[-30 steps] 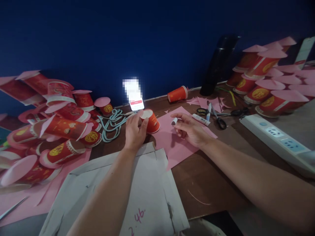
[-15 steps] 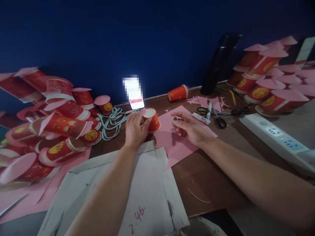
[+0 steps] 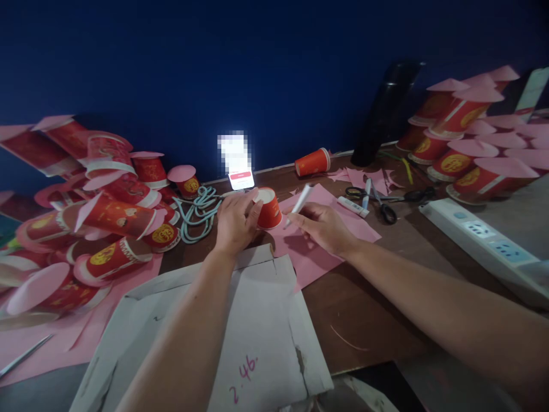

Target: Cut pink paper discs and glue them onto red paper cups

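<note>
My left hand (image 3: 235,224) is closed around the left side of a red paper cup (image 3: 270,213), thumb against its wall. The cup stands on the table with its white round end up and its wider end down. Just to the right, my right hand (image 3: 323,228) pinches a slim white pen-like stick (image 3: 301,199). Its upper end leans away to the right, and its lower end is near the cup, apart from it. Beneath my right hand lies a pink paper sheet (image 3: 319,266).
Red cups with pink paper discs (image 3: 124,220) are piled at left; more cups with pink cone tops (image 3: 454,163) stand at right. Around the middle are a lit phone (image 3: 241,181), coiled cable (image 3: 193,214), scissors (image 3: 387,214), a lying cup (image 3: 312,163), a power strip (image 3: 480,240) and cardboard (image 3: 171,337).
My right hand has moved slightly left toward the cup. The white stick, which pointed end-on at me, now shows its length and leans upward. My left hand stays on the cup.
</note>
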`<action>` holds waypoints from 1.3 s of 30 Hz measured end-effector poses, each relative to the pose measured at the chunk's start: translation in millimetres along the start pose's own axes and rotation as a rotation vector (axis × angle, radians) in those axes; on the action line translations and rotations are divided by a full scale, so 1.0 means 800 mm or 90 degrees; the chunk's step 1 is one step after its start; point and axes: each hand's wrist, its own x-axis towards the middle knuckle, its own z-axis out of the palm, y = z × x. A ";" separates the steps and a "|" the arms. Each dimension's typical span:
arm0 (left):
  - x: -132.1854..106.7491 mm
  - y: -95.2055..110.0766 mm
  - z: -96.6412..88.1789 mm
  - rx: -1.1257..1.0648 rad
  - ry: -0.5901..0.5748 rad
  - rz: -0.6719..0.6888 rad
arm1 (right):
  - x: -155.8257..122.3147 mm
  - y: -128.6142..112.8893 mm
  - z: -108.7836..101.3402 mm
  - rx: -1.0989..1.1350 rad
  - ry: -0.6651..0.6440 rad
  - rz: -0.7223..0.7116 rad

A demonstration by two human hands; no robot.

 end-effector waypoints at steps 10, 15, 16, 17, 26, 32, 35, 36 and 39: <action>0.001 -0.002 0.000 -0.024 0.004 0.009 | 0.023 0.006 0.044 -0.210 -0.007 -0.186; 0.000 -0.001 0.001 -0.036 0.012 0.017 | 0.021 0.019 0.058 -0.273 0.028 -0.209; 0.000 -0.001 0.001 -0.037 0.013 0.017 | 0.021 0.021 0.059 -0.280 0.021 -0.214; 0.000 -0.002 0.001 -0.036 0.015 0.017 | 0.021 0.023 0.060 -0.288 0.013 -0.215; -0.001 -0.002 0.003 0.000 0.020 0.029 | 0.026 0.026 0.061 -0.398 -0.010 -0.183; -0.001 -0.001 0.003 0.016 0.013 0.014 | 0.022 0.019 0.063 -0.471 -0.005 -0.150; -0.001 -0.002 0.004 0.029 0.017 0.007 | 0.021 0.017 0.064 -0.490 -0.013 -0.144; -0.001 -0.002 0.004 0.033 0.020 0.007 | 0.021 0.017 0.064 -0.493 -0.014 -0.147; -0.001 -0.002 0.004 0.038 0.022 0.005 | 0.020 0.016 0.063 -0.504 -0.010 -0.155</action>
